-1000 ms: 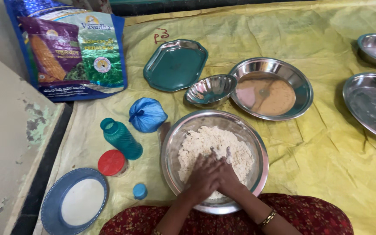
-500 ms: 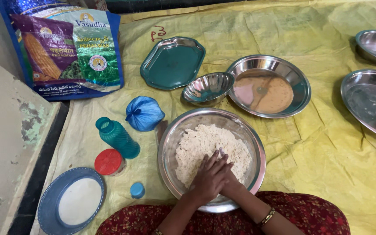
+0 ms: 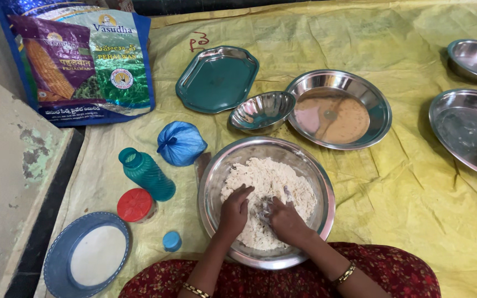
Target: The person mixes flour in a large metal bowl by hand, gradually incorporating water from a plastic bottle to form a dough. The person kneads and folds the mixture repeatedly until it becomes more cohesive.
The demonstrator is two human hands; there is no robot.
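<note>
Both hands are down in the flour (image 3: 266, 182), the left hand (image 3: 234, 211) and right hand (image 3: 284, 219) curled, fingers pressed into it, gripping loose clumps. It looks crumbly and dry yet, no dough formed, so most of the kneading seems left. The steel bowl (image 3: 216, 182) sits right before them; left of it stands an uncapped teal bottle (image 3: 146, 174).
</note>
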